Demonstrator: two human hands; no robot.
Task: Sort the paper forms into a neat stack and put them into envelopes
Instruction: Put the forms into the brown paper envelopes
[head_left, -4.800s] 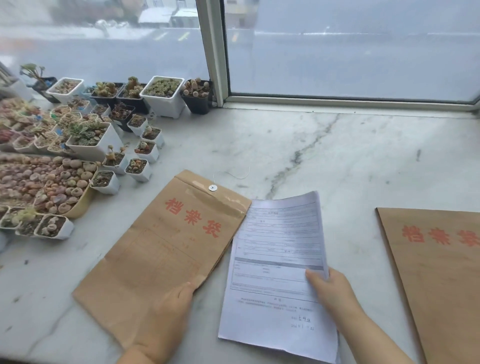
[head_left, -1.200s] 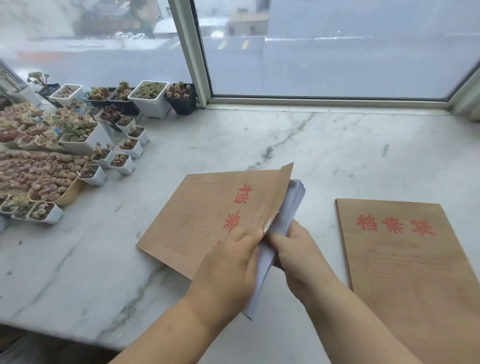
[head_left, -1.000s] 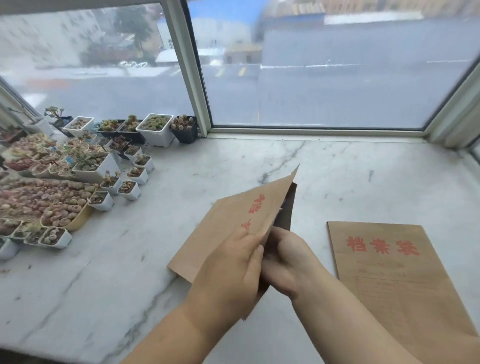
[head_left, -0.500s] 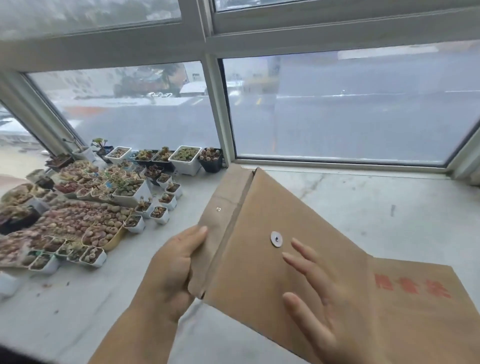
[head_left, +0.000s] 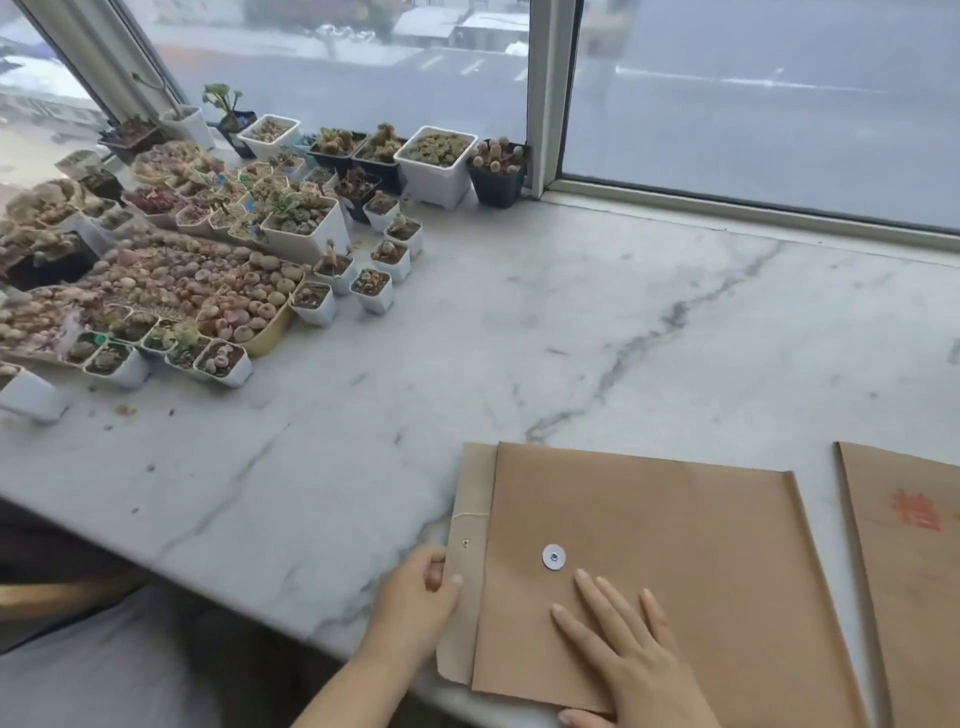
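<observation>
At marble sill's near edge, envelope: left hand gripping flap, right hand flat, fingers spread.

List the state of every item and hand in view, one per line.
Near envelope: flat on the counter, back side up, flap open and sticking out left.
Button clasp: string not wound on it.
Second envelope: flat at right, printed side up.
Left hand: grips the flap.
Right hand: flat, pressing the near envelope.
Plant pots: upright.

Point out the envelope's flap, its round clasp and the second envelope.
flap (head_left: 464, 597): head view, middle of the open flap
clasp (head_left: 554, 557): head view, centre of the disc
second envelope (head_left: 914, 597): head view, its bare brown face
</observation>
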